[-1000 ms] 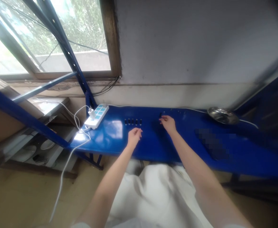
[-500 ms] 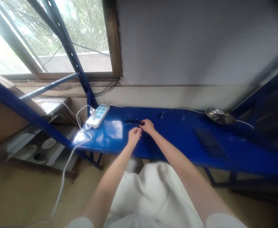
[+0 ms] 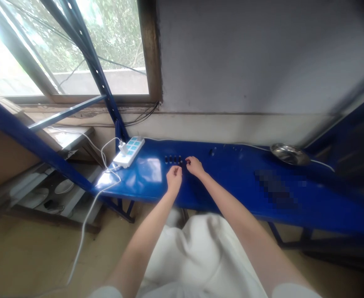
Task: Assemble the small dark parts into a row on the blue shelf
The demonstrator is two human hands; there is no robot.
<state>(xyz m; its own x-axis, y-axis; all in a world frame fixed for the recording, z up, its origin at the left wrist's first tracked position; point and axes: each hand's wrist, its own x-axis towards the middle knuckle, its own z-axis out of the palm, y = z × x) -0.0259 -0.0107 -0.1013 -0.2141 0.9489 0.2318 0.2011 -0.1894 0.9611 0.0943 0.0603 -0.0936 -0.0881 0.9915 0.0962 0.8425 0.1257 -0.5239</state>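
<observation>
Several small black cylinders (image 3: 170, 159) with pale ends stand in a short row on the blue table (image 3: 231, 178). Just in front of the row is my left hand (image 3: 174, 179), its thumb and fingers pinched together; whatever lies between them is too small to name. My right hand (image 3: 195, 166) is curled at the right end of the row. A small dark thing shows at its fingertips, but I cannot make out what it is. A gap separates the two hands.
A white power strip (image 3: 129, 152) with a plugged-in charger lies at the table's left end, its cable hanging over the edge. Small loose pieces (image 3: 213, 152) lie toward the back. A shiny metal dish (image 3: 290, 154) and a blurred dark object (image 3: 275, 188) are on the right.
My hands have drawn slightly apart, the left one moving left and the right one a little right, off the end of the row. The view has shifted slightly.
</observation>
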